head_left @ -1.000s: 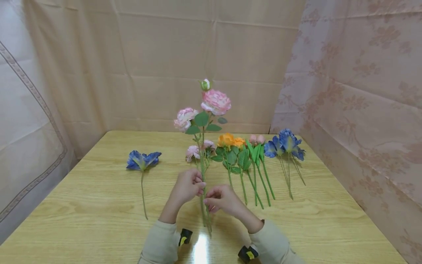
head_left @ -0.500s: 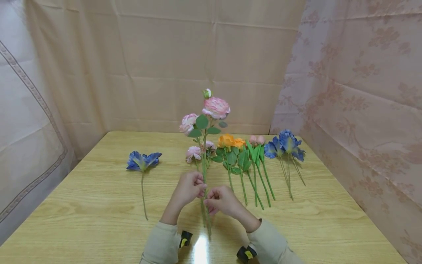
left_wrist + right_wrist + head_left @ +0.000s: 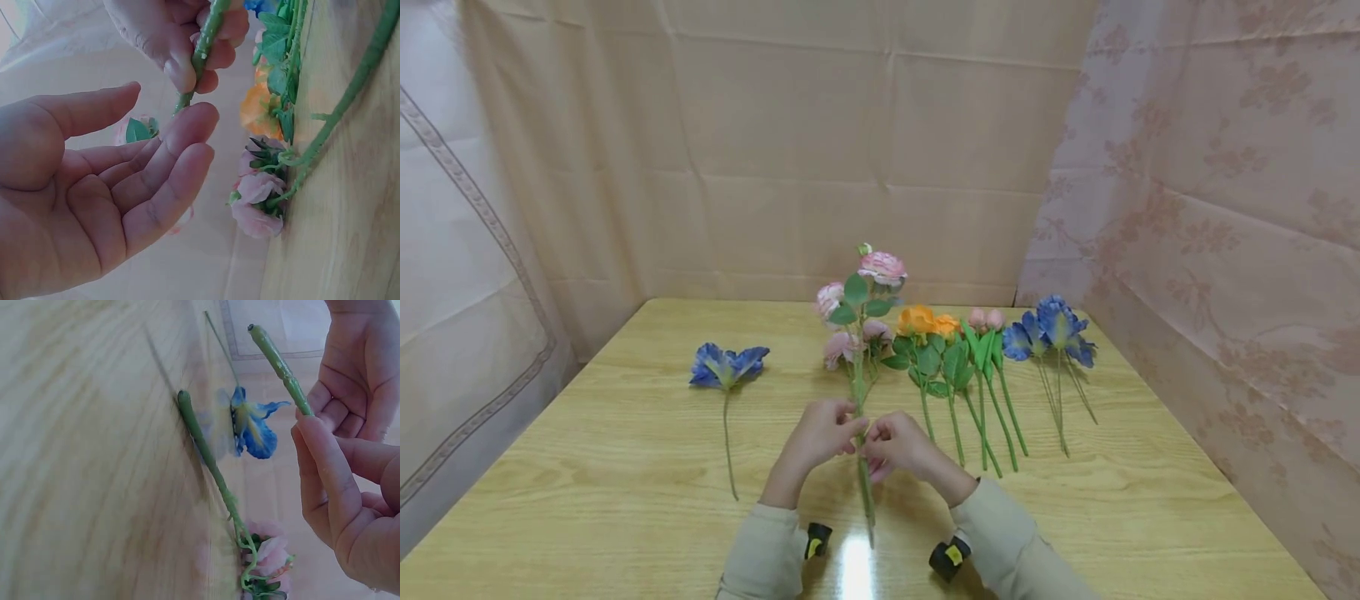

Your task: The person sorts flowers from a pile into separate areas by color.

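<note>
A tall artificial pink peony [image 3: 882,267] with two blooms, a bud and green leaves stands nearly upright before me. My right hand [image 3: 901,447] pinches its stem [image 3: 275,359] between thumb and fingers, the cut end sticking out below. Beside the stem is my left hand [image 3: 822,432]; in the left wrist view its thumb stands apart from its loosely straight fingers [image 3: 169,181], whose tips overlap the stem. Whether they touch it I cannot tell. Behind the held flower, a second, paler pink flower [image 3: 259,194] lies on the table, its stem running toward me.
On the wooden table [image 3: 625,467], a single blue flower [image 3: 727,365] lies to the left. Rightward lie orange roses [image 3: 917,319], pink tulips [image 3: 987,318] and a group of blue flowers [image 3: 1056,325]. Curtains [image 3: 775,150] hang behind and at both sides.
The held peony has dropped lower, its blooms coming down toward the table's far edge. My right hand has shifted slightly left, closer to the left hand. The lying flowers have stayed put.
</note>
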Available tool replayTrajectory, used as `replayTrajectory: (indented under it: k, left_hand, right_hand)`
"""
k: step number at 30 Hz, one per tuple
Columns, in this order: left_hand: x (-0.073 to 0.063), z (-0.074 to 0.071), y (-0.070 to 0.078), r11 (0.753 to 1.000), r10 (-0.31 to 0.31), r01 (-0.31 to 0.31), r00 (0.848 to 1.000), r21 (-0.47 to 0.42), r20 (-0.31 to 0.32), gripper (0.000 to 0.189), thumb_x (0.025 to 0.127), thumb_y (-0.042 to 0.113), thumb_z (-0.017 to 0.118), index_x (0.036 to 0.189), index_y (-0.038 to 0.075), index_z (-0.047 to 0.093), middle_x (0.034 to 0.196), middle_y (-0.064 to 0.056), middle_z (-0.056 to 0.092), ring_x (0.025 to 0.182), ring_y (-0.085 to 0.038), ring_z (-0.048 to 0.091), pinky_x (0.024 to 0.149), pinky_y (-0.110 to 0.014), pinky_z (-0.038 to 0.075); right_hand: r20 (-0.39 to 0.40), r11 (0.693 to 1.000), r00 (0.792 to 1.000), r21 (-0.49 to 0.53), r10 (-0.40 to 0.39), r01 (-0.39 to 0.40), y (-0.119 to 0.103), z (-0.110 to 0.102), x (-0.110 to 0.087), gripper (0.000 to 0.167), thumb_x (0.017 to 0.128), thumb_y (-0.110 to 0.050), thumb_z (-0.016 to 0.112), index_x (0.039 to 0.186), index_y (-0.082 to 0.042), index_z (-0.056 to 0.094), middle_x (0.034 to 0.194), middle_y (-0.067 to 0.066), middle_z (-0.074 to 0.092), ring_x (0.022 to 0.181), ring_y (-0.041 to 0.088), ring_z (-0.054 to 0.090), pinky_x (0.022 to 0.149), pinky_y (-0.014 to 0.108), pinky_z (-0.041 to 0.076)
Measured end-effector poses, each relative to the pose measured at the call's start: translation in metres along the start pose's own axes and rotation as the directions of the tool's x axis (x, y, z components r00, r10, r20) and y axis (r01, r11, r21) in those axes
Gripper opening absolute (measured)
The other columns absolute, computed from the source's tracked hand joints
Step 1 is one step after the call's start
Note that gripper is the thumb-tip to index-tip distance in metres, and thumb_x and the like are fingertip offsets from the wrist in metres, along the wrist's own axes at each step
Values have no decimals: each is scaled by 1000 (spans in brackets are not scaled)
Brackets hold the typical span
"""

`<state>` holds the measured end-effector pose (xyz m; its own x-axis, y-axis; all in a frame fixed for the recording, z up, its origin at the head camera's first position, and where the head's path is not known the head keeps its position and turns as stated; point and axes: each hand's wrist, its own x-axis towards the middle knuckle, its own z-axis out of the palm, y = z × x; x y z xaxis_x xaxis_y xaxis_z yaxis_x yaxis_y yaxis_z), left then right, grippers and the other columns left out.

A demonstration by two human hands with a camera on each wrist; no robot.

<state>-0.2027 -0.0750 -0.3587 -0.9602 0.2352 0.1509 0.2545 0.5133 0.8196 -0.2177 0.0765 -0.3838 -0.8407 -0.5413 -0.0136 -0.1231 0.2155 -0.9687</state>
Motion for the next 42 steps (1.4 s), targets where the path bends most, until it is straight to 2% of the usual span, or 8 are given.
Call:
replayTrajectory:
  k: [6, 11, 19, 24, 28, 38, 40, 42]
  left_hand:
    - [1, 1, -4, 1000, -9, 9, 1000, 14, 26, 29, 87, 9, 57, 104, -14, 56, 72, -16, 62, 54, -27, 61, 48, -28, 47]
    - [3, -1, -8, 1000, -19, 18, 998, 14, 58, 31, 88, 10, 56, 105, -15, 55, 78, -18, 63, 56, -26, 61, 51, -28, 48]
    - [4, 0, -10, 999, -43, 42, 996, 21, 72, 26, 88, 11, 56, 101, -10, 59, 75, -15, 62, 54, -22, 60, 50, -27, 46]
    - [4, 0, -11, 998, -55, 52, 995, 32, 87, 27, 88, 13, 57, 102, -10, 60, 86, -17, 63, 53, -19, 60, 52, -28, 47]
    - [4, 1, -12, 998, -56, 52, 994, 43, 95, 27, 87, 14, 57, 101, -9, 61, 94, -19, 62, 54, -18, 60, 55, -28, 48]
    - [3, 0, -13, 996, -72, 67, 993, 62, 96, 25, 88, 15, 57, 99, -7, 62, 89, -16, 62, 54, -18, 60, 55, -28, 47]
    - [2, -2, -13, 995, -76, 70, 994, 77, 80, 25, 88, 15, 57, 100, -7, 62, 87, -14, 63, 55, -19, 61, 56, -29, 47]
    - [2, -5, -13, 991, -80, 75, 996, 107, 38, 26, 87, 15, 57, 100, -7, 62, 86, -13, 63, 60, -20, 61, 59, -30, 48]
  right_hand:
    - [-30, 998, 998, -12, 60, -61, 2, 0, 9, 7, 82, 9, 52, 76, 12, 55, 60, 13, 59, 49, 16, 58, 51, 33, 51]
    - [-35, 991, 992, -55, 124, -125, 6, -1, 14, 10, 83, 8, 54, 75, 12, 57, 58, 10, 57, 46, 14, 56, 50, 31, 51]
    - [-53, 976, 982, -115, 182, -187, 15, -3, 20, 12, 82, 8, 56, 71, 11, 59, 53, 9, 56, 44, 14, 56, 49, 31, 51]
    - [-57, 966, 976, -141, 211, -217, 18, -6, 22, 11, 81, 8, 58, 71, 12, 59, 54, 9, 56, 45, 15, 57, 49, 32, 51]
    - [-60, 960, 974, -164, 219, -226, 17, -6, 22, 12, 81, 8, 58, 70, 13, 59, 53, 11, 57, 45, 17, 58, 48, 32, 51]
    - [-47, 952, 976, -217, 211, -216, 17, -10, 18, 15, 84, -1, 59, 72, 9, 62, 57, 14, 60, 49, 24, 61, 47, 32, 50]
    - [-48, 950, 979, -238, 198, -204, 17, -12, 17, 16, 84, -4, 60, 72, 7, 63, 58, 13, 61, 49, 23, 61, 46, 32, 50]
    - [-49, 948, 982, -256, 183, -190, 17, -13, 14, 17, 84, -6, 60, 73, 6, 64, 60, 13, 61, 48, 23, 60, 46, 31, 50]
